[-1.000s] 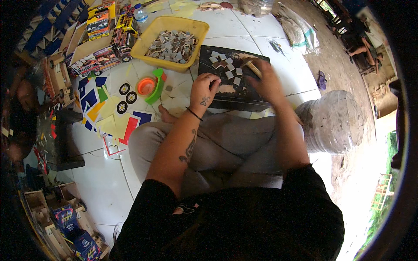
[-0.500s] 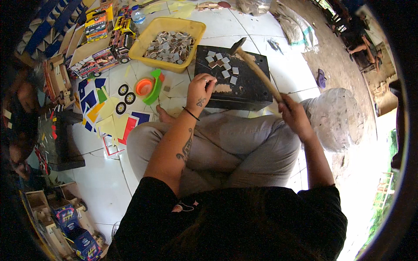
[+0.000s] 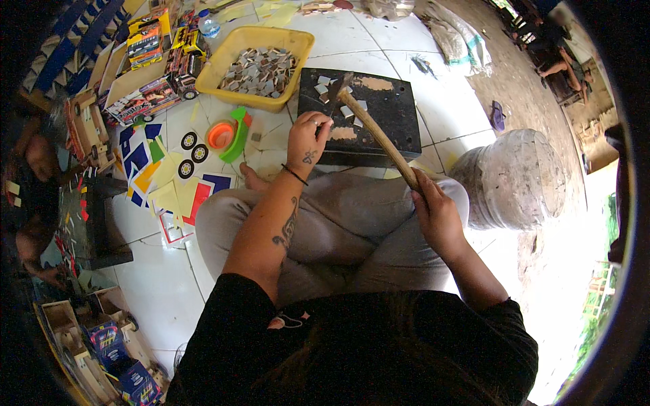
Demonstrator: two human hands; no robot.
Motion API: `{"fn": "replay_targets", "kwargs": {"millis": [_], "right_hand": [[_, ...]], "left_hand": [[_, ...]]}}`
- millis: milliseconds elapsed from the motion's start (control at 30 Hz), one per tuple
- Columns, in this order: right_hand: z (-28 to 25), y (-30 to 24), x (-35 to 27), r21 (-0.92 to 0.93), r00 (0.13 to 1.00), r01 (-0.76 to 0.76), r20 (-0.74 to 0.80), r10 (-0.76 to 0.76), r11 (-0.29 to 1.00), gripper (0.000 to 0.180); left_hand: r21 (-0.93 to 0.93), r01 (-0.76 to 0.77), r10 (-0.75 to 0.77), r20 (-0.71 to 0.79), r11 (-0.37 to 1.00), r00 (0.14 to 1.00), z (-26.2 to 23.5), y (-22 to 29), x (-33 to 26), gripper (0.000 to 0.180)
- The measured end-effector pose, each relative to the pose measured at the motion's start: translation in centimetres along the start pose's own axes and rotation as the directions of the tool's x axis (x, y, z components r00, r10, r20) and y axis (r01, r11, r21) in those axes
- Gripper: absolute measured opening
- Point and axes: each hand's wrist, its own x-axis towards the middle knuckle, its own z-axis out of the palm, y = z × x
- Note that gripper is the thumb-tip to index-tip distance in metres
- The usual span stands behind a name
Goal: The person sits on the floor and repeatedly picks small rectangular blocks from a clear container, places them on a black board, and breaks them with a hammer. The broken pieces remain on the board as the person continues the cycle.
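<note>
My right hand (image 3: 437,213) is closed round the wooden handle of a hammer (image 3: 380,139). The hammer's head hangs over a black block (image 3: 399,111) and hides some of the small grey square tiles (image 3: 321,89) lying on top of it. At the block's near left corner, my left hand (image 3: 309,139) has its fingers pinched together. What those fingertips hold, if anything, is too small to make out. Bare brownish patches show on the block's top face.
Left of the block stands a yellow basin (image 3: 254,100) filled with similar tiles. Beside my left knee are a green-and-orange tape dispenser (image 3: 233,139), 3 toy wheels (image 3: 192,153) and coloured sticker sheets (image 3: 166,193). Wooden toy trucks (image 3: 145,101) stand farther left; a grey drum-shaped object (image 3: 511,179) is at right.
My right hand has moved left and toward me. The hammer's head has swung left and down over the tiles. My left hand keeps its pinch, nearly still.
</note>
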Motion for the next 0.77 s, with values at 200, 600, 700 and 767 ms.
{"fn": "replay_targets", "kwargs": {"millis": [200,600,700,767], "right_hand": [[0.0,0.0,-0.1,-0.016,0.999,-0.012,0.038,0.012,1.000,0.040],[-1.6,0.0,1.0,0.116,0.962,-0.234,0.171,0.212,0.965,0.041],[-1.0,-0.3,1.1,0.048,0.991,-0.037,0.127,0.030,0.998,0.048],[-1.1,-0.2,1.0,-0.026,0.979,-0.031,0.201,0.036,0.999,0.060]], "left_hand": [[-0.042,0.046,-0.046,0.015,0.998,0.999,-0.1,0.2,0.0,0.009],[0.013,0.084,-0.085,0.044,0.996,0.995,0.1,0.0,0.1,0.013],[0.037,0.067,-0.070,0.078,0.997,0.994,-0.2,0.2,0.2,0.014],[0.027,0.051,-0.053,0.062,0.998,0.997,-0.3,0.4,0.1,0.013]]}}
